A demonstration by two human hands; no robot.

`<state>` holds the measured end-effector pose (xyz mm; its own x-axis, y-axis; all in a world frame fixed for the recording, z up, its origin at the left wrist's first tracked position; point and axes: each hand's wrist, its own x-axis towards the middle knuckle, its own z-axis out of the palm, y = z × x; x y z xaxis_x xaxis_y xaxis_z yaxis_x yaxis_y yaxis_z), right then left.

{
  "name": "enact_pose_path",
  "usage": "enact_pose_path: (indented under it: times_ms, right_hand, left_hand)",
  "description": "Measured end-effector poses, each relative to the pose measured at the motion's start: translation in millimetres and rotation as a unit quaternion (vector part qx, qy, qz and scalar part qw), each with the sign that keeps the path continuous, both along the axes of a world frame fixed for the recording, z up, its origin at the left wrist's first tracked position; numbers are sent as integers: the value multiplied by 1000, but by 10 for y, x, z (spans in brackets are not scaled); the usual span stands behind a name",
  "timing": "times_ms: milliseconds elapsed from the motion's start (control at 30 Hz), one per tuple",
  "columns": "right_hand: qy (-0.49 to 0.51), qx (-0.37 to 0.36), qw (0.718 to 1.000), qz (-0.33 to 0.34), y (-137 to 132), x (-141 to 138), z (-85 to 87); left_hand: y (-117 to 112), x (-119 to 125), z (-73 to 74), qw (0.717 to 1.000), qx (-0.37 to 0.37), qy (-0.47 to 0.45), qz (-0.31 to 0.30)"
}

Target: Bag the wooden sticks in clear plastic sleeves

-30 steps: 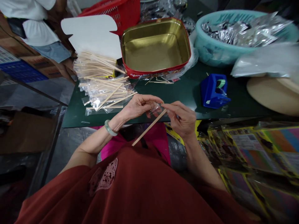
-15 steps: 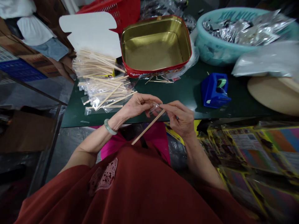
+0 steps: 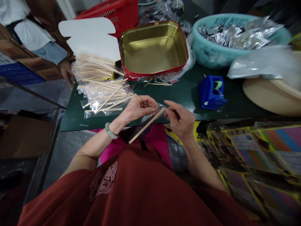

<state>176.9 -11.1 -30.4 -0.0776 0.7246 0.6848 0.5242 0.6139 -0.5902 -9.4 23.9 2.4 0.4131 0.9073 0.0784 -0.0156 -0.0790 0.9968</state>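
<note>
My left hand [image 3: 142, 108] has thumb and fingertips pinched on the edge of a small clear plastic bag [image 3: 148, 118]. Thin pale wooden sticks [image 3: 145, 127] lie slantwise by the bag, low end toward my lap; whether they are fully inside it I cannot tell. Their upper end meets the curled fingers of my right hand [image 3: 180, 121], whose index finger is raised a little. To the left, a pile of bagged wooden sticks [image 3: 103, 95] lies on the dark green table [image 3: 154, 92], spilling from a box with a raised white flap [image 3: 90, 39].
Behind my hands stands a red tin with a gold inside [image 3: 154, 51], loose sticks [image 3: 160, 83] before it. A blue tape dispenser [image 3: 211, 92] and a turquoise basin [image 3: 211, 55] of silvery packets are right. A red basket [image 3: 110, 17] stands behind; another person [image 3: 35, 34] is far left.
My hands have moved slightly apart, and the right index finger has lifted. More of the clear bag shows along the sticks. The view has shifted a little.
</note>
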Motion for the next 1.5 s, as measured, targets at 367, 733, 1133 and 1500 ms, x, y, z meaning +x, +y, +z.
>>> enact_pose_path:
  times_ms: [367,733,1133,1500]
  right_hand:
    - [224,-254,937,80,72,-95,86]
    - [152,-294,934,133,86,-202,115]
    - [83,-250,943,205,114,-343,144]
    - [226,-263,935,-73,188,272,-511]
  left_hand:
    - [-25,30,-56,996,72,-3,50]
    - [-26,-107,-56,996,-12,-66,62]
    - [-119,-226,58,1000,-16,8,11]
    - [715,-1345,122,871,93,-85,475]
